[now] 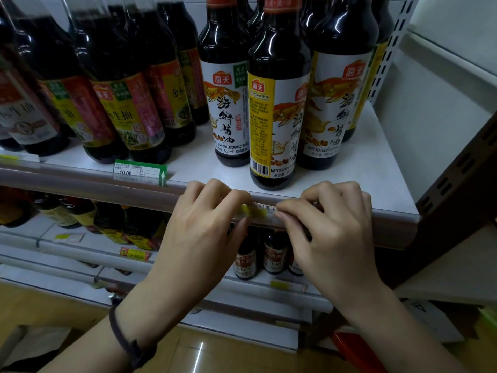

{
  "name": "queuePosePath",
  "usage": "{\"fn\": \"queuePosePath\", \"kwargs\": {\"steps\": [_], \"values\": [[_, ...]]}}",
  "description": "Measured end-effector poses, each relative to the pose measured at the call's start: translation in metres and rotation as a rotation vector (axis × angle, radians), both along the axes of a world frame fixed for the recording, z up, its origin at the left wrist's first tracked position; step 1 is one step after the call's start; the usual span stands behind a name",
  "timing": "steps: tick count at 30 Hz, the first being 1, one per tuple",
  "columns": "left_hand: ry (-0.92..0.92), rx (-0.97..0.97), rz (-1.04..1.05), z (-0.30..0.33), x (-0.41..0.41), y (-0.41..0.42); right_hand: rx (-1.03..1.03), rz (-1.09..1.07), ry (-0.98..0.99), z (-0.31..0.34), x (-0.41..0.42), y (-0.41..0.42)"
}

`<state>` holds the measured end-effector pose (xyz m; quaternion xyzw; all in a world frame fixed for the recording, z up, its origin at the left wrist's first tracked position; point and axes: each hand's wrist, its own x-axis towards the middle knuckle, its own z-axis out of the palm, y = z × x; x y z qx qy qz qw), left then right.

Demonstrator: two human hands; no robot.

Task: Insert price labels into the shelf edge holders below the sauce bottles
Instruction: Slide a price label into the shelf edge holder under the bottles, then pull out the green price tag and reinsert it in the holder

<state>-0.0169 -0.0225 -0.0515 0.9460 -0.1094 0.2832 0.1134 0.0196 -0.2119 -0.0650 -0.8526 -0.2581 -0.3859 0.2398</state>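
Left hand [207, 224] and right hand [330, 224] both pinched a label [262, 211], fingertips pressed against the holder [349, 204] at the shelf [376, 170] front edge. Bottle [277, 103] stood just behind. Green tag [139, 170] sat apart leftward; holder between lay free.

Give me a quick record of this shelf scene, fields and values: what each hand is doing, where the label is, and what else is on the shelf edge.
left hand: pinching the left end of the label
right hand: pressing the label's right end
label: against the holder, between the hands; whether fully seated is unclear
holder: strip along the shelf front
bottle: directly behind the label, upright
green tag: sticks up from the holder further left, reads 10.00
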Motion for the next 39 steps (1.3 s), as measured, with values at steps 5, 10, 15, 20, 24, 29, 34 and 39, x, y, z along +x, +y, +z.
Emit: {"fn": "queuePosePath", "kwargs": {"steps": [5, 10, 15, 20, 24, 29, 34, 39], "values": [[0.001, 0.005, -0.006, 0.000, 0.000, 0.000, -0.013, 0.004, -0.006, 0.001, 0.000, 0.001], [-0.003, 0.025, -0.016, 0.002, 0.002, 0.001, -0.026, 0.001, -0.008, 0.002, 0.000, 0.002], [0.008, 0.054, -0.031, 0.008, 0.001, 0.008, -0.022, 0.029, 0.002, 0.009, -0.002, 0.011], [-0.015, 0.060, 0.001, 0.020, -0.002, 0.031, -0.021, 0.164, 0.032, 0.023, -0.001, 0.038], [-0.009, 0.054, 0.063, 0.028, -0.010, 0.066, -0.026, 0.259, 0.091, 0.033, -0.001, 0.073], [-0.006, 0.041, 0.101, 0.030, -0.017, 0.116, -0.031, 0.284, 0.175, 0.046, 0.000, 0.123], [-0.002, 0.048, 0.036, 0.035, -0.018, 0.175, -0.093, 0.183, 0.238, 0.054, 0.001, 0.180], [-0.009, 0.054, -0.045, 0.038, -0.015, 0.225, -0.153, 0.030, 0.317, 0.060, -0.004, 0.220]]}}
